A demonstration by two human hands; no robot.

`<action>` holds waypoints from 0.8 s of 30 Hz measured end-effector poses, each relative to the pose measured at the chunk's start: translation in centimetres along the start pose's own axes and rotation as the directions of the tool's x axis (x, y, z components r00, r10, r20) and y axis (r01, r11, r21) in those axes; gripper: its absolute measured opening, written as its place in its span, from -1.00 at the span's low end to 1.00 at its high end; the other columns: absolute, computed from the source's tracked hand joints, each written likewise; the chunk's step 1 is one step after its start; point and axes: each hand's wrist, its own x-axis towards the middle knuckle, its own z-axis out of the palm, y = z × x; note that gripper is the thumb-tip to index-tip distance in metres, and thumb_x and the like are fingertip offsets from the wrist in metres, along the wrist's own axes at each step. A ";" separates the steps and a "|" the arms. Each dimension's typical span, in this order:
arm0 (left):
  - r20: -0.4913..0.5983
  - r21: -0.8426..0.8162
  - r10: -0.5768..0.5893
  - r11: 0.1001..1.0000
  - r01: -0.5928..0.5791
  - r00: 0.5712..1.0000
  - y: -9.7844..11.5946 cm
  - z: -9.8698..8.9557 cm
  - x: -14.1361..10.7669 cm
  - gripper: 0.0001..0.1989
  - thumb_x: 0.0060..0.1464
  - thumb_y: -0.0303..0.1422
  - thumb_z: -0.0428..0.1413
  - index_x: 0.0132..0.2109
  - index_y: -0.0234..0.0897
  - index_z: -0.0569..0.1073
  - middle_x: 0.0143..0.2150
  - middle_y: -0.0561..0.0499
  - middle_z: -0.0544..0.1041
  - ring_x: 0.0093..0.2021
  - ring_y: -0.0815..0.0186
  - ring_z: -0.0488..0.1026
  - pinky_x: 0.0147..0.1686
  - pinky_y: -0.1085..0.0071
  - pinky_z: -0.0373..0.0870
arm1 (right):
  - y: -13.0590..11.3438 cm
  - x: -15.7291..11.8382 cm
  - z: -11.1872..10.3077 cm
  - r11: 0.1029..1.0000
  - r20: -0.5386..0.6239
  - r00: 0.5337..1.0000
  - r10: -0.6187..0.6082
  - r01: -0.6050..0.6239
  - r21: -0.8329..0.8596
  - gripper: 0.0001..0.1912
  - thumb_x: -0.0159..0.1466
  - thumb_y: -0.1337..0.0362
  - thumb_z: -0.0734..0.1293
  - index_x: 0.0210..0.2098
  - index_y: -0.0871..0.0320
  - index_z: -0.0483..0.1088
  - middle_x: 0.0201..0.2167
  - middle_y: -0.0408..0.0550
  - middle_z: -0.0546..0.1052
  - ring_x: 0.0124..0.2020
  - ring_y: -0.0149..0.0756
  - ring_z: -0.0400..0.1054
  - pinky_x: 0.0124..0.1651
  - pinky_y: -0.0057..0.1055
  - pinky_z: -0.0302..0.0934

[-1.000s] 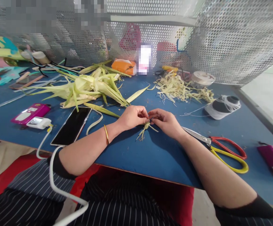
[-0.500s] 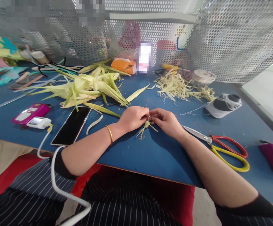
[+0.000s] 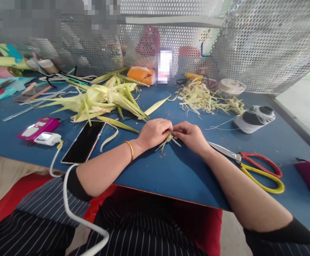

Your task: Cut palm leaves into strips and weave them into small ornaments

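Between my two hands is a small braided piece of corn husk [image 3: 168, 138], its loose strip ends fanning out toward me above the blue table [image 3: 149, 170]. My left hand [image 3: 156, 132] is closed, fingertips pinched on the piece's upper part. From the other side my right hand [image 3: 189, 135] pinches the same piece with thumb and forefinger. Fingers cover the top of the braid. Beyond my left hand lies a heap of pale green corn husks [image 3: 109, 94]. Scissors [image 3: 251, 165] with one red and one yellow handle rest beside my right forearm.
A phone [image 3: 84, 142] and a purple power block [image 3: 38, 128] with a white plug lie left. Shredded husk strips [image 3: 197, 95], a tape roll [image 3: 231, 87] and a thread spool [image 3: 255, 119] are at right. An orange packet [image 3: 141, 74] stands before the perforated metal screen [image 3: 192, 35].
Both hands have shifted slightly to the right and closer together. The braided husk piece is now lower and more covered by my fingers.
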 end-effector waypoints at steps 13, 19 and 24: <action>-0.065 -0.120 -0.075 0.991 0.067 0.995 0.3 -0.3 0.0 -0.87 0.07 -0.55 0.06 -0.36 -0.24 0.44 -0.34 -0.01 0.57 -0.28 0.32 0.48 -0.21 0.42 0.33 | -0.2 -0.1 -0.3 0.999 0.034 0.999 -0.011 0.013 -0.047 -0.87 0.19 0.22 0.30 -0.44 0.13 0.39 -0.52 -0.19 0.42 -0.50 -0.39 0.32 -0.38 -0.41 0.17; -0.037 -0.158 -0.153 0.977 0.146 0.988 0.4 -0.6 0.0 -0.90 0.05 -0.53 0.10 -0.37 -0.25 0.46 -0.36 0.01 0.57 -0.30 0.33 0.47 -0.24 0.43 0.32 | -0.4 -0.1 -0.9 0.998 0.071 0.997 -0.021 0.025 -0.051 -0.88 0.17 0.25 0.30 -0.47 0.14 0.38 -0.51 -0.20 0.38 -0.52 -0.41 0.30 -0.39 -0.42 0.17; -0.047 -0.192 -0.276 0.946 0.262 0.960 -0.1 -0.7 0.1 -0.94 0.06 -0.45 0.16 -0.38 -0.25 0.47 -0.37 0.04 0.57 -0.35 0.36 0.45 -0.29 0.45 0.29 | -0.4 -0.1 -1.8 0.986 0.144 0.989 0.010 0.014 -0.163 -0.93 0.12 0.35 0.30 -0.48 0.14 0.41 -0.52 -0.20 0.37 -0.55 -0.42 0.26 -0.42 -0.42 0.14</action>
